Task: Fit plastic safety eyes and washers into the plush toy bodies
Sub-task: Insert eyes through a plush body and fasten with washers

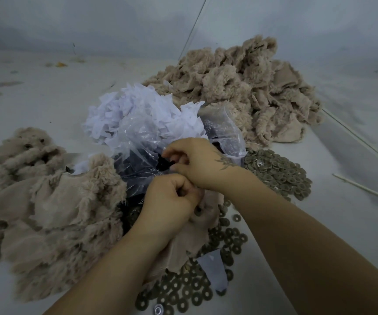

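Note:
My left hand (170, 198) grips a beige plush body (192, 233) lying in front of me, fingers curled into its fabric. My right hand (197, 162) reaches over it to the mouth of a clear plastic bag (138, 160) of black safety eyes, fingertips pinching something small and dark (166, 164). Grey-brown washers (279, 173) lie in a heap to the right, and more washers (183, 289) are scattered near my forearms. What exactly sits between the fingers is hidden.
A pile of beige plush bodies (47, 205) lies at the left and a larger pile (240, 92) at the back right. White shredded paper (138, 110) sits behind the bag. Thin white sticks (365, 189) lie at the right on the pale surface.

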A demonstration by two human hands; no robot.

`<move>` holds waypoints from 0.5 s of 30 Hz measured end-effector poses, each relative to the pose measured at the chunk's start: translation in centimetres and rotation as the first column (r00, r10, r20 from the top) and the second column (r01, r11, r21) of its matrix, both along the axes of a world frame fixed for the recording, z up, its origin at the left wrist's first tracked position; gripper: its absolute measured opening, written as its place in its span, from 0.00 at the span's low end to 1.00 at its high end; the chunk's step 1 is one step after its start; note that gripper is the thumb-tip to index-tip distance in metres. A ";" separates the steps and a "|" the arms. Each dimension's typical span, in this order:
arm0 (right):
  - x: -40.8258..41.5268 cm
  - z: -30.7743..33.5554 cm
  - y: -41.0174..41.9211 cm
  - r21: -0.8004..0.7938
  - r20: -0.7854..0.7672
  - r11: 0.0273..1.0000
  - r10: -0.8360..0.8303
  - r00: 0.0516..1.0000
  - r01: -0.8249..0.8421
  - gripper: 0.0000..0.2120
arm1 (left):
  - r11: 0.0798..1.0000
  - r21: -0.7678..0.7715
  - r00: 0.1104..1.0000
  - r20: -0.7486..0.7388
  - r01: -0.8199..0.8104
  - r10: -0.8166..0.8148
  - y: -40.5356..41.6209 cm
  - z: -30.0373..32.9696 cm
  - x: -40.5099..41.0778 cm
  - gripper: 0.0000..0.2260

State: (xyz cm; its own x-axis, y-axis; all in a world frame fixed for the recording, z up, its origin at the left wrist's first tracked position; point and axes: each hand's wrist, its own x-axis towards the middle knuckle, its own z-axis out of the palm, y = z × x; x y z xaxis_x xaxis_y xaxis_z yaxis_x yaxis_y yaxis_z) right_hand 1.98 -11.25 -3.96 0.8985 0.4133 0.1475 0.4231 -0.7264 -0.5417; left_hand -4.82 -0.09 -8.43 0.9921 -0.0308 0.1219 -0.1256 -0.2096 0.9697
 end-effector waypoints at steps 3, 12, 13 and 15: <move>-0.5 0.0 -1.9 0.226 0.026 0.954 -0.206 0.978 0.195 0.11 | 1.000 -0.007 1.000 0.007 -0.015 0.015 -0.1 0.1 -0.1 0.11; -5.0 -2.1 -9.1 0.184 -0.301 0.751 -0.571 0.764 0.634 0.10 | 0.979 -0.203 0.994 0.107 -0.009 0.031 -0.3 1.6 -1.0 0.10; -5.4 -2.1 -9.1 0.212 -0.347 0.746 -0.546 0.762 0.631 0.09 | 0.974 -0.225 0.992 0.119 -0.010 0.038 -0.3 1.7 -1.1 0.10; -5.9 -1.7 -9.0 0.300 -0.421 0.743 -0.460 0.782 0.598 0.07 | 0.964 -0.266 0.990 0.131 -0.011 0.047 -0.2 1.8 -1.2 0.08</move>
State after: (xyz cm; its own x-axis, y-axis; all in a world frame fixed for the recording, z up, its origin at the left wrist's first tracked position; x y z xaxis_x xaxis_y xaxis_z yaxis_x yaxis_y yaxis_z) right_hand -3.87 -20.28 -5.66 0.9757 -0.1778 -0.1281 -0.1986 -0.4703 -0.8599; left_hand -6.02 -0.31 -6.60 0.9659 0.0490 0.2543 -0.2565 0.0459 0.9654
